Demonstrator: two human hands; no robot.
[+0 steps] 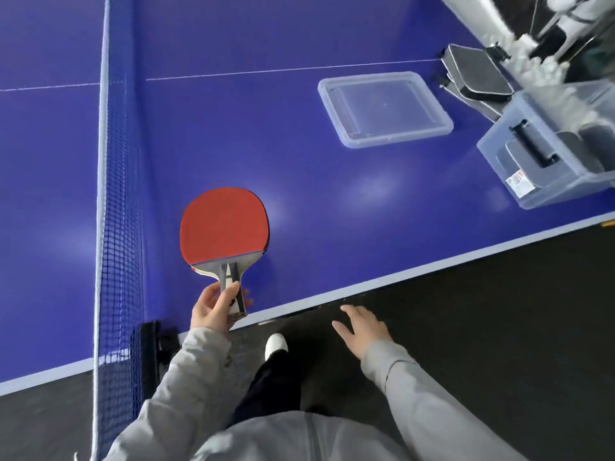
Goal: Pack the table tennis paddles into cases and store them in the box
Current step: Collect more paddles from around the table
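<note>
My left hand (pixel 213 309) grips the handle of a red-faced table tennis paddle (pixel 223 227) over the near edge of the blue table, beside the net. A second blade edge shows behind the red one, so it may be two paddles stacked. My right hand (pixel 361 329) hovers with fingers spread and holds nothing, off the table's edge above the dark floor. A clear plastic storage box (pixel 549 168) stands at the table's right edge with grey cases inside. Grey and black paddle cases (pixel 476 74) lie at the far right, unzipped.
The box's clear lid (pixel 432 128) lies flat on the table (pixel 332 201) between paddle and box. The dark blue net (pixel 116 194) runs along the left, with its black clamp (pixel 149 347) at the table edge. My white shoe (pixel 275 345) shows on the floor below.
</note>
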